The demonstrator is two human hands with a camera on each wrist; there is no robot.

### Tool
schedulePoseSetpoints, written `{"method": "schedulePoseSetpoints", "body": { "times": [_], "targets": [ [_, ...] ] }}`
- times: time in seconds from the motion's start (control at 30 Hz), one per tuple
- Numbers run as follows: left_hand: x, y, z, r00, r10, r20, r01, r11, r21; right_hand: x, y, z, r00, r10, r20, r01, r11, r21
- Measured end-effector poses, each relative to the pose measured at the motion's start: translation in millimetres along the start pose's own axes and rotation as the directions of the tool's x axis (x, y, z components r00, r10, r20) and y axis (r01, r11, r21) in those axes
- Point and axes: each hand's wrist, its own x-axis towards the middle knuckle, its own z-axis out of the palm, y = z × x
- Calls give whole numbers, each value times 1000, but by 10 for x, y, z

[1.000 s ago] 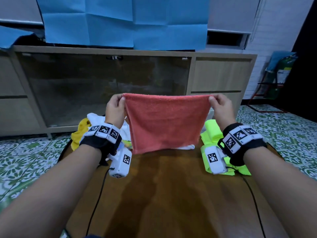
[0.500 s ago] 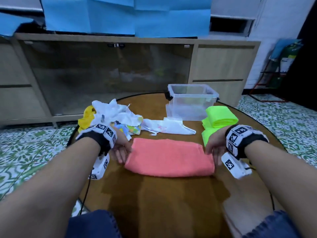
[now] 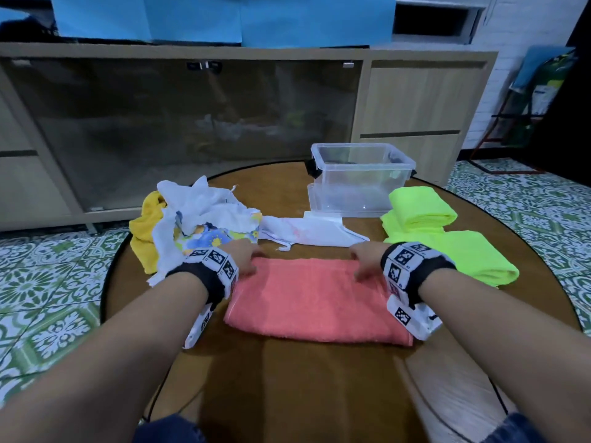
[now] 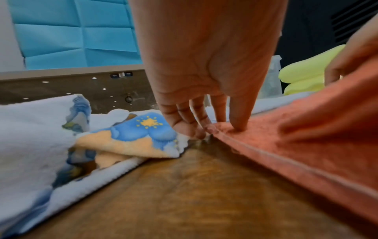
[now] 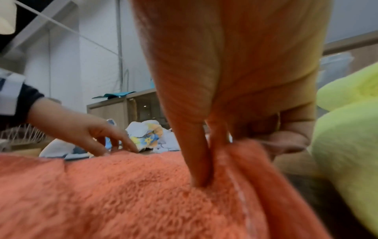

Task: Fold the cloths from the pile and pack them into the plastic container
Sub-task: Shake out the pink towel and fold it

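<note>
A coral towel (image 3: 313, 298), folded into a wide band, lies flat on the round wooden table (image 3: 303, 388). My left hand (image 3: 248, 260) pinches its far left corner between thumb and fingers (image 4: 238, 122). At the far right corner my right hand (image 3: 364, 263) pinches a raised fold of the coral towel (image 5: 122, 186), with its fingers (image 5: 199, 174) dug into the pile. The clear plastic container (image 3: 364, 170) stands open at the table's far side. The pile of unfolded cloths (image 3: 198, 219) sits at the far left, close to my left hand.
A neon green cloth (image 3: 447, 241), folded, lies right of the towel beside the container. A white cloth (image 3: 307, 233) lies flat between the pile and the container. A yellow cloth (image 3: 145, 231) hangs at the table's left rim. A low cabinet (image 3: 412, 100) stands behind.
The towel went from hanging in the air to lying folded on the table. Both hands then moved from its side edges to its far corners.
</note>
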Motion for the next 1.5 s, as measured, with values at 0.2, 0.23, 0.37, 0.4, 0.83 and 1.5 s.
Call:
{"method": "schedulePoseSetpoints", "body": {
  "times": [0.2,0.23,0.37,0.4,0.83,1.5],
  "targets": [
    [-44,35,-50,999,-34,-32,34,999,-11,-89,97,-45,999,20,-31,-15,985,171],
    [-49,9,-57,998,-43,-49,40,997,-66,-105,118,-56,998,19,-62,-4,970,241],
    [-151,-26,-114,993,-33,-111,1,961,-277,-206,171,-90,986,-4,-169,55,952,301],
    [-166,-33,-117,993,-28,-113,-6,957,-290,-220,177,-91,984,-14,-177,65,956,285],
    [-126,-99,-117,1000,15,-1,-14,966,-259,-228,256,-76,997,17,-81,-3,986,166],
    [-174,-166,-707,590,-216,-778,-155,915,-372,-374,317,-608,562,267,-783,111,913,392]
  ]
}}
